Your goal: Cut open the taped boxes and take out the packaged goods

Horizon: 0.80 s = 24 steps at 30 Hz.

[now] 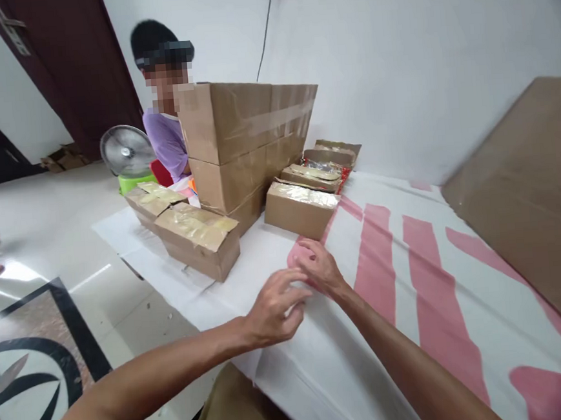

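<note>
Above the white-and-pink cloth, my left hand (pixel 279 306) is loosely curved, with a gap between thumb and fingers and nothing visible in it. Its fingertips come close to my right hand (pixel 323 269); whether they touch I cannot tell. The right fingers are bent and somewhat apart, and I see nothing held between them. Just beyond the right hand stands a taped cardboard box (pixel 301 211). To the left of both hands, at the table edge, sits another cardboard box (pixel 200 242) with shiny tape over its top.
A stack of cardboard boxes (pixel 239 122) rises at the back, with a person in a purple shirt (pixel 166 141) behind it. Open boxes with shiny wrappers (pixel 328 164) lie beside the stack. A large cardboard piece (pixel 532 203) leans at right. A fan (pixel 127 151) stands on the floor.
</note>
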### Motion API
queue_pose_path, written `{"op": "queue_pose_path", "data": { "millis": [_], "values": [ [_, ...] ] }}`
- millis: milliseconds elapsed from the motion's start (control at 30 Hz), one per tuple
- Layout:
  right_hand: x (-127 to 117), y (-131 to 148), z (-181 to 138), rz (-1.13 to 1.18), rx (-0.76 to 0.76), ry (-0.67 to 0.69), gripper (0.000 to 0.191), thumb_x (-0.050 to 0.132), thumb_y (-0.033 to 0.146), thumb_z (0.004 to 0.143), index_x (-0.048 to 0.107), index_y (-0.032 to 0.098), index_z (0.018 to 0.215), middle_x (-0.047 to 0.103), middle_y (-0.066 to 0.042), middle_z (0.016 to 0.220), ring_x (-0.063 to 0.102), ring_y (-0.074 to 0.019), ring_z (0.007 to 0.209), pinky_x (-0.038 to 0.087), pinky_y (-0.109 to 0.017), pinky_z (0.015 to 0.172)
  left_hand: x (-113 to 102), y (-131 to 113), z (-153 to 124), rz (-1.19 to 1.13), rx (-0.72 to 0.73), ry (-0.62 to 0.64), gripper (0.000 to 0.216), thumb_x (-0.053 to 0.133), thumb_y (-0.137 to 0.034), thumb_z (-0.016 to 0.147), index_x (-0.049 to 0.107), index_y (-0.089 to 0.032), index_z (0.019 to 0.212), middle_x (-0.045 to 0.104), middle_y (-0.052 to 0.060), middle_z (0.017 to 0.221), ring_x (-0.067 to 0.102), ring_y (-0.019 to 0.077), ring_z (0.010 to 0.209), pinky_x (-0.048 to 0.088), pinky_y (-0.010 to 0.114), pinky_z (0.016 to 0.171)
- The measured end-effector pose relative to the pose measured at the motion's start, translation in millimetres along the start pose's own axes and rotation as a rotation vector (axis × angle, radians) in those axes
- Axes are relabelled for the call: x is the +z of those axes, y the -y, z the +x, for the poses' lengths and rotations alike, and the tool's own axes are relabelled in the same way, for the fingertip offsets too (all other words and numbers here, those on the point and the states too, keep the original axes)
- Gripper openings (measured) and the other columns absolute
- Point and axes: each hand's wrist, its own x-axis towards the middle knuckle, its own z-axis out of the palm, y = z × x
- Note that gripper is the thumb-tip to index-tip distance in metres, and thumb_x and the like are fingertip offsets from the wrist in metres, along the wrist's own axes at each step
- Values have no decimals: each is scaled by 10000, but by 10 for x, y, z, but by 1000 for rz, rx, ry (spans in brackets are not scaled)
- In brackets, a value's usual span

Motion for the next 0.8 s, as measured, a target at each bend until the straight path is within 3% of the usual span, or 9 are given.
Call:
{"op": "queue_pose_path", "data": {
  "millis": [33, 100, 200, 300, 400, 533, 600, 667, 800],
  "values": [
    [100, 155, 26, 17, -33, 30, 568, 687, 513, 792, 665, 222, 1279, 658, -136, 1387, 601, -347, 1299, 502, -555, 1080, -300, -38, -51, 79, 60, -133, 359, 591, -123, 862, 685, -248, 1185, 655, 118, 1324, 589, 263, 1319, 489, 457, 1127],
    [326, 485, 103, 52, -110, 117, 827, 776, 576, 735, 550, 230, 1452, 538, -146, 1546, 493, -355, 1431, 431, -561, 1163, -930, 48, -101, 271, -17, -389, 404, 627, -141, 864, 644, -254, 1252, 618, 111, 1320, 551, 267, 1345, 432, 478, 1173],
    [694, 946, 244, 72, -190, 278, 1193, 857, 644, 645, 307, 237, 1622, 292, -174, 1701, 256, -375, 1578, 270, -596, 1257, -1711, 488, -121, 422, -419, -675, 514, 679, -220, 832, 578, -210, 1336, 497, 141, 1477, 425, 311, 1461, 307, 516, 1251],
    [1020, 1241, 338, 65, -156, 350, 1315, 878, 650, 610, 187, 248, 1653, 181, -201, 1724, 177, -405, 1596, 241, -633, 1253, -2051, 985, -182, 213, -807, -758, 600, 675, -290, 799, 521, -166, 1367, 506, 171, 1475, 462, 320, 1420, 374, 497, 1200],
    [1176, 1333, 324, 68, -163, 277, 1250, 892, 529, 628, 207, 250, 1635, 279, -204, 1664, 285, -391, 1553, 292, -599, 1242, -2052, 1221, -268, 107, -873, -732, 531, 648, -344, 802, 549, -161, 1291, 629, 132, 1296, 584, 276, 1254, 443, 445, 1130],
    [911, 1220, 81, 86, -221, 236, 1131, 880, 352, 621, 307, 248, 1590, 396, -178, 1581, 380, -363, 1485, 351, -561, 1220, -1957, 1024, -350, 102, -932, -750, 608, 652, -488, 798, 545, -159, 1298, 661, 91, 1124, 628, 261, 1090, 476, 443, 1051],
    [557, 1094, -162, 105, -199, 282, 1091, 860, 341, 644, 316, 272, 1587, 372, -165, 1609, 390, -365, 1477, 411, -566, 1172, -1882, 766, -382, 80, -944, -624, 586, 658, -564, 789, 619, -157, 1209, 684, 78, 1042, 641, 261, 1017, 498, 422, 986],
    [92, 953, -492, 104, -164, 315, 1058, 837, 341, 682, 306, 301, 1597, 349, -149, 1638, 413, -366, 1467, 457, -557, 1128, -1736, 447, -407, 38, -937, -409, 535, 650, -617, 790, 680, -170, 1083, 710, 72, 1006, 648, 259, 977, 506, 390, 923],
    [-931, 749, -1325, -2, -46, 323, 1022, 810, 390, 760, 265, 340, 1624, 346, -120, 1667, 465, -363, 1451, 463, -530, 1138, -1216, -235, -399, -102, -916, -72, 494, 652, -631, 786, 676, -188, 1005, 705, 37, 877, 640, 221, 814, 501, 339, 759]
  ]
}}
